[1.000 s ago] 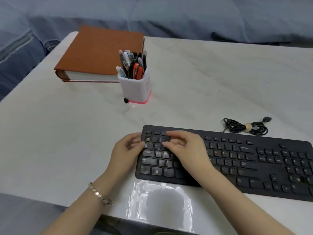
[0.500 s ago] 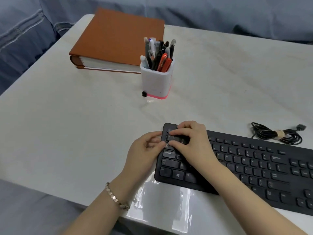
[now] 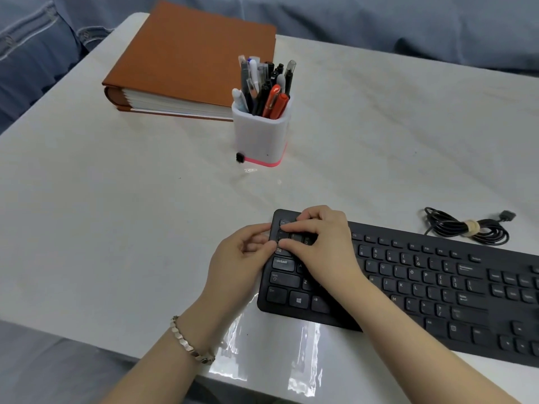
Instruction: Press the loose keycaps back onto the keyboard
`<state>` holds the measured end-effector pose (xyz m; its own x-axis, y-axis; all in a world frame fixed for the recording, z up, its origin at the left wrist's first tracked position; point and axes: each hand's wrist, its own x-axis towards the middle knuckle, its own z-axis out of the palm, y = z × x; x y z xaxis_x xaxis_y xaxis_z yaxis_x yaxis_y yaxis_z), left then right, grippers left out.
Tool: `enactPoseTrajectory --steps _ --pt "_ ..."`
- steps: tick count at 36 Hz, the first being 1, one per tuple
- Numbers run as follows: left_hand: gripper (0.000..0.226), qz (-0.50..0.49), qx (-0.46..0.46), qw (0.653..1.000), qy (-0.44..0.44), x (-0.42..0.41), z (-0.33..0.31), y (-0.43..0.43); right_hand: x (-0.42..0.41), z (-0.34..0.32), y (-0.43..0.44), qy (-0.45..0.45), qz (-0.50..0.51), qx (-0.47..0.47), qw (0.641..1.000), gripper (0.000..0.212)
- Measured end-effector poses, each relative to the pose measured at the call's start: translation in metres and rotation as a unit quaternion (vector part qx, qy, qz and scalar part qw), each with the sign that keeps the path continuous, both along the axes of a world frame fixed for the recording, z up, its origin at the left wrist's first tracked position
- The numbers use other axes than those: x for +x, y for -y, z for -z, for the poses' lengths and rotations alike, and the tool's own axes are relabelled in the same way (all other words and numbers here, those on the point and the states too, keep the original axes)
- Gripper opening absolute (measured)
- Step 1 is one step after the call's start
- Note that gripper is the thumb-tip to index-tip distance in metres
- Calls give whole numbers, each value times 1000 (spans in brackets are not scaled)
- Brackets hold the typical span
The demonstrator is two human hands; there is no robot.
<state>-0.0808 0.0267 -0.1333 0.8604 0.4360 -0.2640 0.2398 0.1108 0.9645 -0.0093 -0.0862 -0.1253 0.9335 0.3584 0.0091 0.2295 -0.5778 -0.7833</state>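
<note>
A black keyboard (image 3: 437, 284) lies on the white table near its front edge. My right hand (image 3: 323, 246) lies over the keyboard's top-left corner, its forefinger stretched along the top row and its thumb along the row below, both touching keys. Dark keycaps (image 3: 297, 237) show in the gap between them. My left hand (image 3: 242, 258) holds the keyboard's left edge, thumb on top and fingers curled beside it. A small black piece (image 3: 239, 157), perhaps a keycap, sits against the base of the pen cup.
A white pen cup (image 3: 261, 132) with a pink base, full of pens, stands behind the keyboard. A thick brown binder (image 3: 189, 56) lies at the back left. The keyboard's coiled cable (image 3: 466, 228) rests at the right. Blue fabric surrounds the table (image 3: 102, 214).
The view has swung, so everything sits further right and higher. My right hand has crept up and left to the keyboard's top-left corner. My left hand stays at the left edge.
</note>
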Motion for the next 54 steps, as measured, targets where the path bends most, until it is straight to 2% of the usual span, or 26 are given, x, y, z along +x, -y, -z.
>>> enactPoseTrajectory --steps 6,15,22,26,29,37,42,47,50,54 --pt "34 -4 0 1000 -6 0 1 0 -1 1 0 24 -9 -3 1000 21" --pt "29 0 -2 1000 -11 -1 -2 2 1 2 -1 4 -2 -33 999 23" --pt "26 -20 21 999 -33 0 -5 5 -10 18 6 133 -15 -19 991 20" --pt "27 -27 28 999 -37 1 -8 7 -13 20 11 163 -27 -33 986 26" --pt "27 -30 23 998 -41 2 -11 8 -12 19 8 154 -10 -29 988 17" --pt "29 -28 2 999 -43 3 -14 8 -7 6 5 59 -11 -30 998 18" --pt "25 -27 4 998 -48 4 -15 7 0 -6 5 55 -95 -109 988 26" --pt "25 -20 10 999 -38 3 -16 8 9 -12 4 31 -130 -129 983 22" --pt "28 -22 7 999 -36 3 -16 8 11 -10 4 39 -130 -129 982 22" --pt "29 -19 11 999 -33 3 -16 8 9 -5 6 91 -138 -128 978 23"
